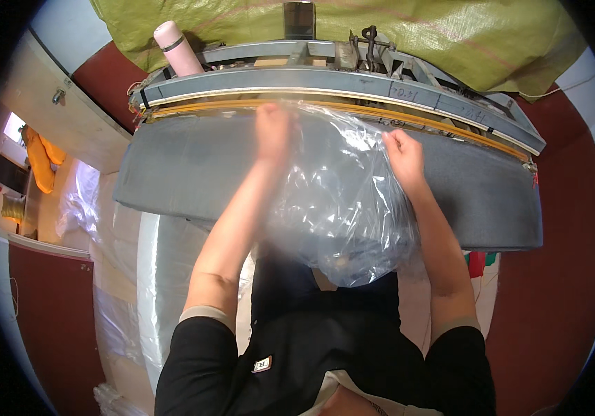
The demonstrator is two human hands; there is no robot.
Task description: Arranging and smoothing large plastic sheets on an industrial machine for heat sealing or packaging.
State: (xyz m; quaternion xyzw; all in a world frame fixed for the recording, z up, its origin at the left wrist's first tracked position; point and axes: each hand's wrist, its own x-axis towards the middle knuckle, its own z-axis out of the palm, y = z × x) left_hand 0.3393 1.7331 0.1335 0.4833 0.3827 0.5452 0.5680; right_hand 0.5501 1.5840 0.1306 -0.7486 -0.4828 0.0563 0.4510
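Note:
A clear plastic bag (339, 187) hangs between my two hands, crinkled and shiny, over the front of a grey padded surface (186, 156). Its lower end droops past the padding's near edge, above my lap. My left hand (274, 132) is closed on the bag's upper left edge; motion smears it a little. At the upper right edge, my right hand (405, 154) pinches the film between thumb and fingers. Both hands are just in front of a long yellow strip (228, 105) that runs along the back of the padding. Whether anything lies inside the bag, I cannot tell.
Behind the strip stands a grey metal frame (256, 80) with a hook-like metal fitting (369, 41). A pink bottle (178, 50) stands at its far left. Yellow-green woven sheeting (408, 31) covers the back. Left are a door (69, 104) and plastic-wrapped goods (148, 277).

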